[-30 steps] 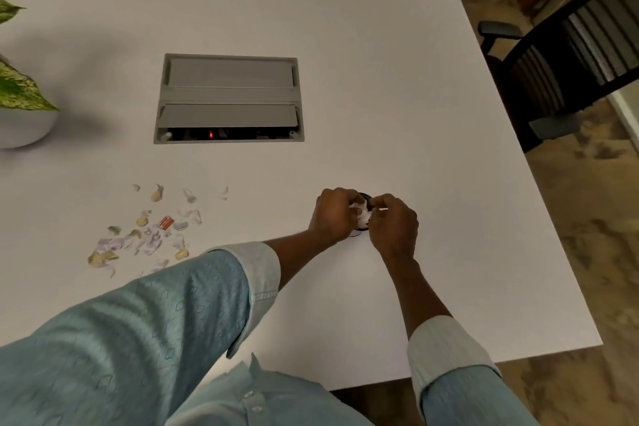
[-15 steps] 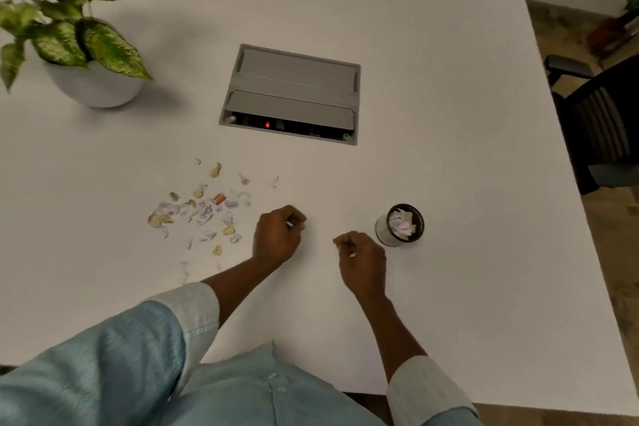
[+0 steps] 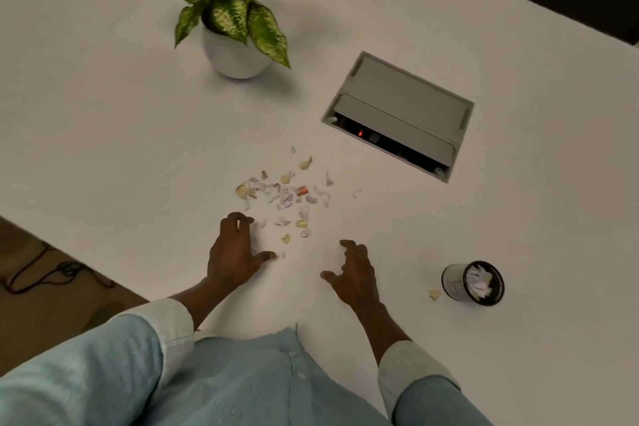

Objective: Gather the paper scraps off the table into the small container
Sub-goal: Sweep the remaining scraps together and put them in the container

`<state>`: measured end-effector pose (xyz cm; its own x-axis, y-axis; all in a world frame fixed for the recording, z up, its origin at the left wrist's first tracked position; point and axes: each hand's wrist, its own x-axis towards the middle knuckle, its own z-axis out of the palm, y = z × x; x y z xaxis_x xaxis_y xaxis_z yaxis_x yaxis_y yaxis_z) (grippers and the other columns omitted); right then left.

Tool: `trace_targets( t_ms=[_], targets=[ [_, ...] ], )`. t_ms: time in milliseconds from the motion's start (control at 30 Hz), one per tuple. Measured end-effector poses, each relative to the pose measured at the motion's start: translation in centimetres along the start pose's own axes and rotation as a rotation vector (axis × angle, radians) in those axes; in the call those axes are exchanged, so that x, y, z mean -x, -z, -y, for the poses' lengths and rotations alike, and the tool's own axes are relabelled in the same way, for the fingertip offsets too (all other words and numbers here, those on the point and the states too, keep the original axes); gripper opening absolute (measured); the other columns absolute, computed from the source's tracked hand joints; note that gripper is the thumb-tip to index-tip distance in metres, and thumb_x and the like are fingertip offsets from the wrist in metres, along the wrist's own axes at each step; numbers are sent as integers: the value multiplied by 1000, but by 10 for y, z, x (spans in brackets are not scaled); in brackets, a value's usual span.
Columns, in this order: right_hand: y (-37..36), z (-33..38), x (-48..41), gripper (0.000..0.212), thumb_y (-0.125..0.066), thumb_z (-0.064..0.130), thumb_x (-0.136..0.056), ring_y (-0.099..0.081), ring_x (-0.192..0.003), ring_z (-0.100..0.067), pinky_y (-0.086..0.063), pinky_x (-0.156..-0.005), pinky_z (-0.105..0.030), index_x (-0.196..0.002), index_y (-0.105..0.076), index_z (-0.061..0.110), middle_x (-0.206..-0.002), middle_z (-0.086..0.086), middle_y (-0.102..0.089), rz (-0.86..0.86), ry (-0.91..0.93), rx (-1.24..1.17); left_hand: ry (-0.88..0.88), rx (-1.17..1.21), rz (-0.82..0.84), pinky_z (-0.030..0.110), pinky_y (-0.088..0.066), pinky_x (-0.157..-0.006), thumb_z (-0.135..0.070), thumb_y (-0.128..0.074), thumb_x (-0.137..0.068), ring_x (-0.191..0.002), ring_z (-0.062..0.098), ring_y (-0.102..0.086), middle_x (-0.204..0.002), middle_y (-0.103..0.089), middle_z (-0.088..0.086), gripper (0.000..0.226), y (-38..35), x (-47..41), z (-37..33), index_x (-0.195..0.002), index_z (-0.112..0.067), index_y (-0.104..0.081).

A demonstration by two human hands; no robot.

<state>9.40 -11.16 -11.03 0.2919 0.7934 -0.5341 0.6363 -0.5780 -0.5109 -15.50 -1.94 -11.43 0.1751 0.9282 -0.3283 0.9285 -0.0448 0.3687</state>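
Several paper scraps (image 3: 288, 195), white, yellow and one red, lie scattered on the white table (image 3: 103, 135) in front of me. My left hand (image 3: 235, 249) rests palm down at the near left edge of the pile, fingers spread, holding nothing. My right hand (image 3: 354, 273) hovers open to the right of it, fingers curled and apart, short of the scraps. The small container (image 3: 473, 284), a black-rimmed cup, stands at the right with white scraps inside. One yellow scrap (image 3: 434, 294) lies just left of the cup.
A potted plant in a white pot (image 3: 237, 52) stands at the back left. A grey cable box (image 3: 401, 117) is set into the table behind the scraps. The table's left edge (image 3: 69, 254) runs near my left arm, with cables on the floor beyond.
Both hands left the container, moved left to the scrap pile and opened. My view swung left, so the cup now sits at the right.
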Motion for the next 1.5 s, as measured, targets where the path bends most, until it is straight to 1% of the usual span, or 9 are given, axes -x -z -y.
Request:
trace_targets(
  t_ms=[200, 533, 700, 867, 1000, 1133, 1300, 1400, 1500],
  targets=[
    [-9, 26, -31, 92, -88, 35, -75, -65, -111, -28, -57, -96, -43, -148, -33, 25, -138, -5, -39, 35, 81, 64, 9, -5, 56, 51, -50, -108, -65, -91, -58, -154, 35, -14, -170, -3, 13, 139, -4, -10, 12, -161, -11, -14],
    [-21, 73, -81, 108, -87, 38, -75, -48, -129, -28, -55, -95, -44, -156, -17, 29, -145, -7, -28, 92, 261, 233, -80, -23, 70, 49, -42, -114, -56, -96, -55, -153, 38, -11, -171, 23, 9, 153, 9, -67, 22, -165, -16, 3],
    [-31, 96, -96, 97, -84, 32, -81, -41, -133, -29, -56, -94, -44, -156, -22, 34, -144, -9, -28, 96, 347, 377, -160, -29, 112, 46, -46, -111, -45, -91, -72, -151, 33, -14, -172, -4, 11, 119, 13, -78, 14, -163, -13, -20],
    [-34, 103, -96, 55, -74, 19, -91, -44, -132, -30, -56, -94, -38, -140, -49, 19, -145, -14, -38, 28, 383, 466, -245, -74, 67, 40, -49, -109, -8, -70, -93, -143, 29, -33, -161, -31, 11, 60, 4, -71, 10, -148, -9, -46],
    [-33, 96, -93, 24, -57, 4, -96, -52, -117, -27, -55, -86, -34, -119, -60, 10, -126, -11, -53, -31, 426, 497, -212, -56, 11, 49, -54, -82, -24, -48, -102, -98, 19, -66, -115, -57, -5, 12, -2, -62, 8, -107, -26, -58],
    [-31, 85, -89, 20, -52, 2, -94, -58, -100, -27, -52, -79, -35, -105, -67, 9, -108, -9, -61, -91, 409, 386, -261, -28, -52, 42, -51, -74, 8, -63, -87, -95, 30, -57, -103, -64, 10, 18, -3, -64, 8, -98, -4, -69],
    [-20, 67, -77, 12, -75, 8, -86, -69, -89, -18, -57, -82, -31, -97, -78, 11, -99, -2, -72, -225, 200, 3, -222, 113, -90, 38, -52, -70, 8, -73, -82, -87, 30, -61, -91, -72, 9, 15, 6, -62, -6, -89, -5, -75],
    [-8, 49, -62, 11, -83, 10, -79, -70, -79, -12, -53, -73, -16, -87, -79, 15, -90, 3, -74, -340, 63, -214, -201, 190, -110, 36, -51, -72, 5, -73, -83, -87, 28, -62, -91, -74, 6, 14, 3, -56, -22, -91, -6, -77],
    [5, 28, -42, 12, -87, 11, -76, -70, -73, -7, -57, -72, -22, -83, -79, 15, -84, 6, -74, -428, 3, -344, -184, 293, -114, 31, -49, -74, 0, -74, -86, -86, 23, -63, -89, -73, 3, 12, -3, -47, -49, -92, -8, -78]
  ],
)
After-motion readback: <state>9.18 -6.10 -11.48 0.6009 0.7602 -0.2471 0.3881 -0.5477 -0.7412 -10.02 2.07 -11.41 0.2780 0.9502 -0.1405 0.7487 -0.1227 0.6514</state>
